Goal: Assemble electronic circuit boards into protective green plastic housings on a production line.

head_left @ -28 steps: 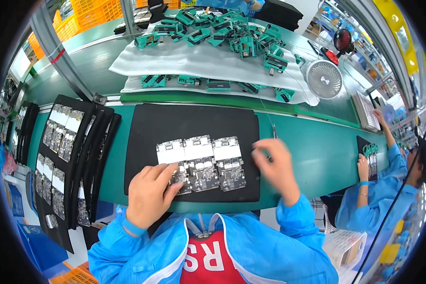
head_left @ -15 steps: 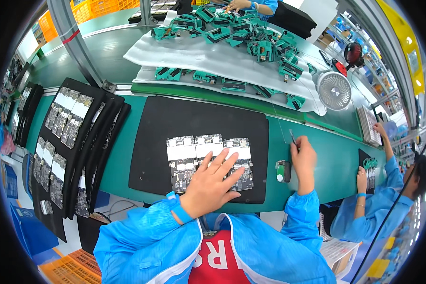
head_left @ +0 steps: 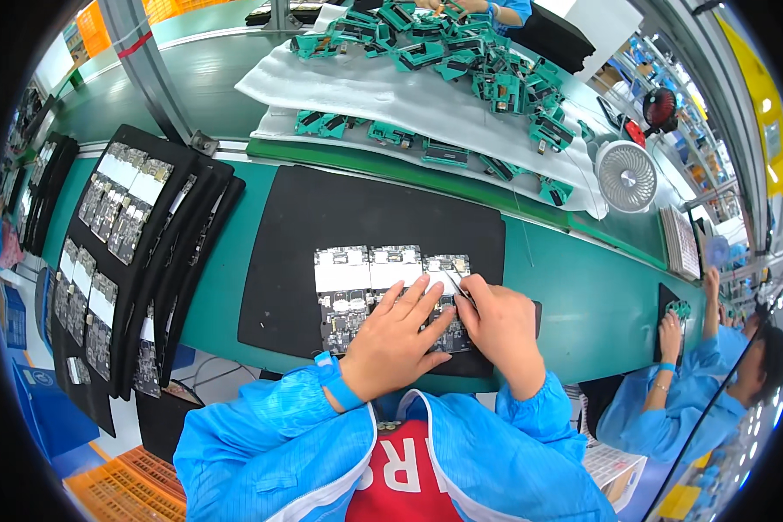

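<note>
A panel of circuit boards [head_left: 343, 317] with white strips across it lies on a black foam mat [head_left: 278, 235]. Spread flat over its lower middle is my left hand [head_left: 393, 341], fingers apart. My right hand [head_left: 505, 329] is closed in a pinch around a slim pair of tweezers [head_left: 458, 283]. Their points reach the upper part of the rightmost board, on its white strip. Whether the tips hold any small part is too small to tell. The right hand covers the lower right edge of that board.
Black foam sheets bearing more boards [head_left: 130, 204] are stacked at the left. Beyond a green rail [head_left: 391, 183], green fixtures [head_left: 426, 56] pile on white foam. A white fan [head_left: 626, 177] stands at the far right. A co-worker [head_left: 687, 383] sits to the right.
My right hand has come leftward from beside the mat to the rightmost board, bringing the tweezers. My left hand stays on the boards. The small green-and-white item is now hidden.
</note>
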{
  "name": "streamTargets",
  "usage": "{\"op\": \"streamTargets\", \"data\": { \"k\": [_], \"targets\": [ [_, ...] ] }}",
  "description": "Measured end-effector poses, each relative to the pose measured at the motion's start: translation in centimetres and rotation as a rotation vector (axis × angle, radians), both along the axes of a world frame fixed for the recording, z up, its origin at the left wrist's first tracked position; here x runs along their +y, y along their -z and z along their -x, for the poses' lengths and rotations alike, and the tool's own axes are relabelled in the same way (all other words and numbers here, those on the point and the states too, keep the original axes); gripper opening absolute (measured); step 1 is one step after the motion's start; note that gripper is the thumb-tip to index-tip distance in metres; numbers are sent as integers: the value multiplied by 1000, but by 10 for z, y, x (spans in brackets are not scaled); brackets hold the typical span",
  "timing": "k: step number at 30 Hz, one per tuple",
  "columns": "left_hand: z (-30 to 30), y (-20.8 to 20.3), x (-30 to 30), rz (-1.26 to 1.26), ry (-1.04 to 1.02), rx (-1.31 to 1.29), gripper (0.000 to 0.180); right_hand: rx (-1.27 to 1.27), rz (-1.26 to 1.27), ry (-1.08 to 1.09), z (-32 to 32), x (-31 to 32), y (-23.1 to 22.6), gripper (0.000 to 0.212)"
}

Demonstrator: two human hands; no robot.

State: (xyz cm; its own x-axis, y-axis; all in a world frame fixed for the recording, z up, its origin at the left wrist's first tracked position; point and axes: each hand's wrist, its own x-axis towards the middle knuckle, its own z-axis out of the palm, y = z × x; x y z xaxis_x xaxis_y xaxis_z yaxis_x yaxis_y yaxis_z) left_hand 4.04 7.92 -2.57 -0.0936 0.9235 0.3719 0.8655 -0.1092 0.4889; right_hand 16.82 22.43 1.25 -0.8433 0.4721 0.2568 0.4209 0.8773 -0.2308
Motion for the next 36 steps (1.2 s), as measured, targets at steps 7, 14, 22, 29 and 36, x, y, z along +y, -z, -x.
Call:
{"op": "streamTargets", "data": {
  "k": [7, 14, 22, 29, 36],
  "targets": [
    [1, 1, -1, 0, 5, -4, 60, 21, 61, 73, 4, -9, 1, 17],
    [1, 1, -1, -4, 16, 5, 59, -28, -124, 43, 8, -15, 2, 24],
    [1, 6, -4, -32, -4, -9, 60, -144, -105, 75, 8, -14, -17, 19],
    [17, -13, -29, 3, -132, 109, 62, -30, -30, -53, 47, -22, -16, 14],
    [31, 1, -44, -13, -141, 29, 56, -88, 5, -30, 58, -38, -4, 15]
  ]
}}
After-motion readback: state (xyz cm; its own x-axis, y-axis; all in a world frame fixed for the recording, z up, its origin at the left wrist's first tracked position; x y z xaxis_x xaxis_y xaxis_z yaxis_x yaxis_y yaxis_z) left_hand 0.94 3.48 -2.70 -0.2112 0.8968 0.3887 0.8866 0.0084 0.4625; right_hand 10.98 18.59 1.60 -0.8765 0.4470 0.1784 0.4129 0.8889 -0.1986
